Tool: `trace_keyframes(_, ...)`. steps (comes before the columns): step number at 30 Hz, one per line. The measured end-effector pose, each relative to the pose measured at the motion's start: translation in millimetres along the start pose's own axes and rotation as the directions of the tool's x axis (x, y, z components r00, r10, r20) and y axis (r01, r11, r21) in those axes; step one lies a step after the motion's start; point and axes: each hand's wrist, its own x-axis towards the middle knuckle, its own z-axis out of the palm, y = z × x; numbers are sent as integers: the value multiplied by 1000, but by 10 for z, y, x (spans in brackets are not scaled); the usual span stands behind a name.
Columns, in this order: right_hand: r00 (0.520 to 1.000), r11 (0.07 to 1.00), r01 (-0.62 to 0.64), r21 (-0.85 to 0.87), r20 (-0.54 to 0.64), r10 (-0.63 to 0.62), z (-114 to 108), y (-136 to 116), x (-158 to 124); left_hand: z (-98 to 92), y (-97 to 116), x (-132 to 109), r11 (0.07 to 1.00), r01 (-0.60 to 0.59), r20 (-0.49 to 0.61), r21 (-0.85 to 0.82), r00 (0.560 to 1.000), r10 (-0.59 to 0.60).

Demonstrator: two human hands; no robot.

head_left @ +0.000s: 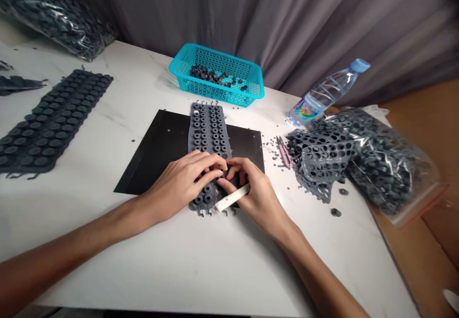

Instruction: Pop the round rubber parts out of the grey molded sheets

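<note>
A dark grey moulded rubber sheet (209,129) with rows of round, ring-shaped parts lies lengthwise on a black mat (152,153). Over its nearer half, my left hand (191,174) is closed, with thumb and fingers gripping at the rubber. My right hand (253,189) meets it from the other side, fingers curled and fingertips at the sheet's right edge. A flat whitish stick (231,198) is tucked in my right hand, its free end pointing down and left. What lies exactly between the fingertips of both hands is hidden.
Behind the mat stands a turquoise basket (217,93) holding loose black parts. To the right are pink thread snips (284,153), punched-out rubber sheets (322,158), a water bottle (324,93) and a filled plastic bag (383,165). Another rubber sheet (57,117) and bag (60,16) lie left.
</note>
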Motion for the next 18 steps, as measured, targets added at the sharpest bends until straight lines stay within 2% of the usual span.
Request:
trace_keyframes(4, 1000, 1000, 27, 14, 11, -27, -32, 8, 9, -27, -42, 0, 988, 74, 2, -138, 997, -75)
trace_keyframes(7, 997, 997, 71, -15, 13, -70, -94, 6, 5, -61, -71, -5, 991, 57, 38, -120, 998, -53)
trace_keyframes(11, 993, 993, 108, -49, 60, -105, -154, 1, 5, -98, -95, -20, 996, -94, 61, -1, 994, 93)
trace_keyframes(14, 989, 991, 129, -43, 82, -126, -159, 3, 9, -117, -120, -45, 967, -239, 70, 84, 970, 234)
trace_keyframes(18, 985, 989, 148, -8, 94, -147, -157, 3, 5, -137, -141, -91, 927, -335, 119, 166, 940, 319)
